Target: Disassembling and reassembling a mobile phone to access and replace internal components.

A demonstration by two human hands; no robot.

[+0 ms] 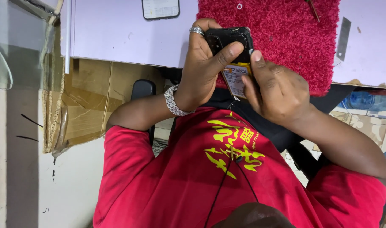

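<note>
Together both hands, left (203,67) and right (277,88), grip a black phone (229,42) with yellow battery (236,78) over the red mat (286,38) at the bench (117,33) edge; another phone (160,8) lies nearby.

Both forearms angle in from the sides and meet in front of the chest. The left hand (203,69) curls its fingers closed, thumb pressing across the front; the right hand (277,90) closes in just beside it, thumb tip pushing forward.

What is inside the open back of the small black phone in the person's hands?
A yellow battery with a white label sits in the black phone. The left hand and right hand cover its edges, so the compartment beneath and any contacts are hidden.
</note>
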